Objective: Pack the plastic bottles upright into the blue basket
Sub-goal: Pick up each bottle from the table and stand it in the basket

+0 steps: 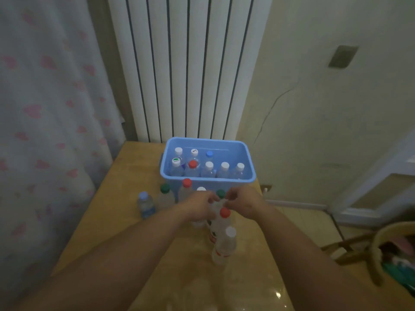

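Both the left hand [199, 205] and right hand [243, 204] are gripping one clear bottle [216, 205] between them, apparently upright on the desk [101, 221], with the blue basket [206, 182] lying just beyond, straight ahead.

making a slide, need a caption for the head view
The left hand and right hand meet on a clear bottle before the blue basket, eight bottles already upright inside.
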